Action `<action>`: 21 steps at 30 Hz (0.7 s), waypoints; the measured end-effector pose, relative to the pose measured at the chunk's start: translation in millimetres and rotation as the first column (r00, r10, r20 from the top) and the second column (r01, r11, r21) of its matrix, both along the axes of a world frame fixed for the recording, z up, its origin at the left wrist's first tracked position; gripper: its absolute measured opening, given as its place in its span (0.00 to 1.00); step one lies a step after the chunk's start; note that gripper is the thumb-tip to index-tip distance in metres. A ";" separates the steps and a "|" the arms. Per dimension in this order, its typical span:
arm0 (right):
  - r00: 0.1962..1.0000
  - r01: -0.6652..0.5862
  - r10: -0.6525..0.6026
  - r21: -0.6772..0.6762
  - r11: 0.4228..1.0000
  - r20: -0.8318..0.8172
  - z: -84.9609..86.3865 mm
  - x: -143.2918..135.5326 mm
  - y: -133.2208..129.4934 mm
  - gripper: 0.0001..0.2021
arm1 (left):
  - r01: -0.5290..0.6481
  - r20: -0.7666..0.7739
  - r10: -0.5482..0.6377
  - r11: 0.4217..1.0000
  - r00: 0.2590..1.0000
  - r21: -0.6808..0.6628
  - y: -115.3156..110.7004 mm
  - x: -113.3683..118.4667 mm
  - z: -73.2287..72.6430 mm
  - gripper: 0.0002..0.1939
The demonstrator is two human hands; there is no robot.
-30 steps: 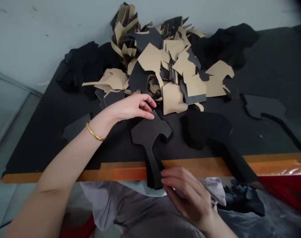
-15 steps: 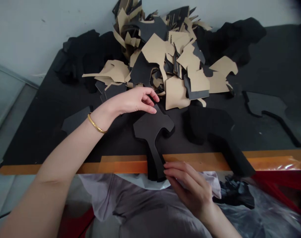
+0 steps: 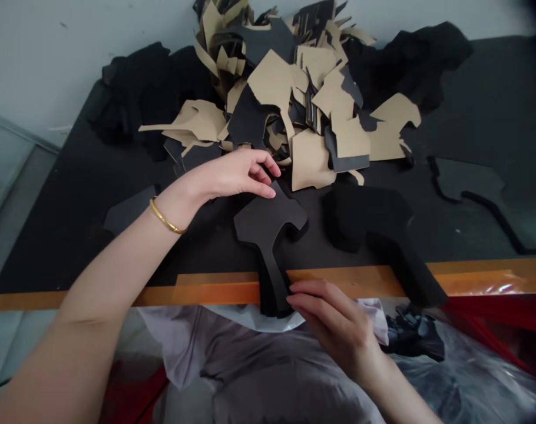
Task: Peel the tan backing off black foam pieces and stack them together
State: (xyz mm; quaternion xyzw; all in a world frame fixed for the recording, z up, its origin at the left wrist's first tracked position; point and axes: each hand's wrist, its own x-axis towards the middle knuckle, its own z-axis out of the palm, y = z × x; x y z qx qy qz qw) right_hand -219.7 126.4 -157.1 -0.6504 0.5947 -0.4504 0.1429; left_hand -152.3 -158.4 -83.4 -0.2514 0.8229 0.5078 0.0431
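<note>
- Nearest, grey clothing [image 3: 259, 371] lies below the table edge; to its right are clear plastic [image 3: 466, 377], a dark crumpled bundle [image 3: 416, 338] and red material [image 3: 506, 315].
- The right hand [image 3: 332, 315] is at the narrow stem of the black stack [image 3: 270, 221], two fingertips against its right side, one just above the other. The thumb is hidden, so whether they pinch cannot be told.
- The black stack lies flat on the black table [image 3: 197, 253], its broad head away from the person and its stem reaching over the front edge.
- Orange tape [image 3: 224, 291] runs along that edge, glossy at the right.
- A thicker black stack [image 3: 374, 215] lies just to the right, its stem also crossing the tape; a thin dark cutout [image 3: 471, 179] is farther right.
- The left hand [image 3: 245, 174], a gold bracelet [image 3: 164, 218] on its wrist, has its thumb tip at the top corner of the black stack; its fingers are loosely curled, apart from the thumb.
- A dark flat piece [image 3: 129, 209] lies left of that forearm.
- Beyond the left hand is a heap of tan and black offcuts [image 3: 312, 159].
- Black fabric sits at left [image 3: 139, 88] and right [image 3: 409, 65] of the heap, before a pale wall [image 3: 91, 41].
</note>
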 end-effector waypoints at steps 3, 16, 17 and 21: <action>0.997 -0.026 0.031 0.070 0.997 -0.075 4.4 -3.5 1.4 0.13 | 0.009 -0.010 -0.009 1.000 1.000 0.006 -1.3 0.0 -2.0 0.19; 0.963 -0.111 0.117 0.037 0.993 -0.244 21.6 -12.7 -1.7 0.16 | 0.026 -0.006 -0.027 0.994 1.000 -0.109 2.2 0.7 3.9 0.20; 0.973 -0.085 0.087 0.019 0.996 -0.216 23.9 -12.4 -4.4 0.15 | 0.033 -0.009 -0.034 0.992 0.999 -0.125 2.1 0.7 3.9 0.20; 0.969 0.113 -0.125 -0.066 0.991 -0.215 29.6 -7.0 -28.6 0.16 | 0.036 0.002 -0.036 0.985 0.999 -0.166 2.1 -0.5 4.2 0.21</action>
